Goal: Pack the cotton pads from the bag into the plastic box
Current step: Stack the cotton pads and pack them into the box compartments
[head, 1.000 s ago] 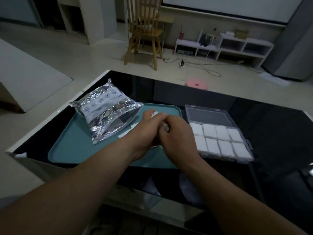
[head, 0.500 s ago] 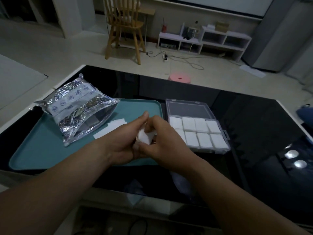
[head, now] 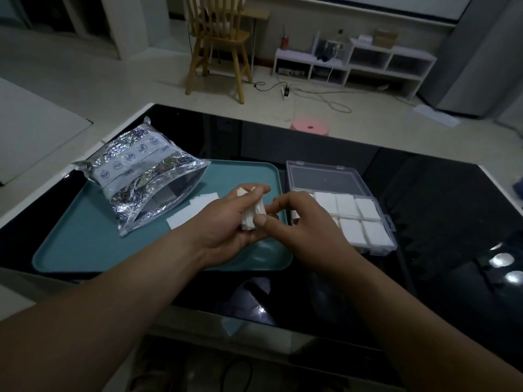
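My left hand (head: 226, 222) grips a stack of white cotton pads (head: 253, 215) on edge above the right part of the teal tray (head: 85, 244). My right hand (head: 305, 224) pinches the same stack from the right, thumb on its near side. The clear plastic box (head: 339, 176) lies open just right of the tray, its near compartments filled with white pads (head: 365, 222) and its far long compartment bare. The silver foil bag (head: 144, 179) lies on the tray's left half, mouth facing my hands. Two loose pads (head: 184, 219) lie flat in front of the bag's mouth.
Tray and box sit on a glossy black table (head: 438, 210) whose white edge runs along the left and far sides. Beyond it on the floor are a pink stool (head: 310, 128), a wooden chair (head: 220, 43) and a low white shelf (head: 353, 63).
Both hands lifted the stack of pads off the tray and turned it more upright. My right hand slid toward the stack's right side. The camera view shifted left.
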Demonstrator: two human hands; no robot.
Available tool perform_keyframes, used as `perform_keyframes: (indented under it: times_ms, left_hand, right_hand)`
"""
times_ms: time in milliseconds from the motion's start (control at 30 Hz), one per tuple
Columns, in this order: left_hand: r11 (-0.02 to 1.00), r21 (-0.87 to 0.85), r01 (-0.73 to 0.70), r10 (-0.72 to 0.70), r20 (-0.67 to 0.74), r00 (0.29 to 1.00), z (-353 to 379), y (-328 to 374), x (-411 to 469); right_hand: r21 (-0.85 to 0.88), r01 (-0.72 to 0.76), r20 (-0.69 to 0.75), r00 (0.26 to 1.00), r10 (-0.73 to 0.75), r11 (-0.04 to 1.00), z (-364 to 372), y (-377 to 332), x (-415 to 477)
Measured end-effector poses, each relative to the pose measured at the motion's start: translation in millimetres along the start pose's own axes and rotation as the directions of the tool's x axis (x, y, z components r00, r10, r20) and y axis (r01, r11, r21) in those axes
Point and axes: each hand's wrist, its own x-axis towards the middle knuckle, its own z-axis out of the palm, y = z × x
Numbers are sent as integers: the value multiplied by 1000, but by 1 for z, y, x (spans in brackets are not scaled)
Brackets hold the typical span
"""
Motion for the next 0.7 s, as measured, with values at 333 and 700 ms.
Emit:
perform_keyframes:
  times_ms: [333,700]
  left_hand:
    - [998,-45,-33,34,18,999,4,-3,7]
    - [998,-7,-59,59,11,998,18,-4,15]
  right_hand:
    - [46,-79,7,997,79,996,-5,8,10]
    - [-52,-75,-39,997,73,996,-7,12,11]
